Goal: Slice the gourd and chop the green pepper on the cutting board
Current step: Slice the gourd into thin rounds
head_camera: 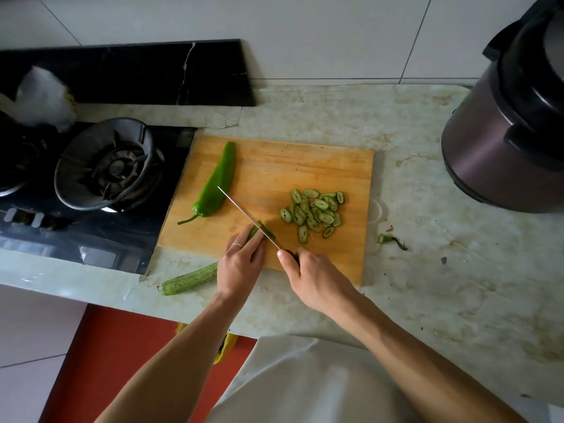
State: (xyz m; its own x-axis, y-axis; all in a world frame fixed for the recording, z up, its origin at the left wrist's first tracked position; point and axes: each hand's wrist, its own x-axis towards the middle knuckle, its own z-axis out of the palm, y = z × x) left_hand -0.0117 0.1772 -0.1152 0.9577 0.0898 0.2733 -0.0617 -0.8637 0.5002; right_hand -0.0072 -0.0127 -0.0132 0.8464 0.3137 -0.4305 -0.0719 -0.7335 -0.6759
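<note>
Now the rectangular wooden cutting board carries a long green pepper by its left edge and a heap of gourd slices toward its right. Near the front edge, my left hand pins the striped green gourd; my right hand grips the thin steel knife.

From my remote seat I see two bare forearms reaching in from the bottom of the view, no sleeves covering them down to the wrists. My left hand wears a thin silver ring on one finger; my right hand carries no jewellery that I can make out. Between the arms, a plain white garment covers my torso, smooth and unmarked.
</note>
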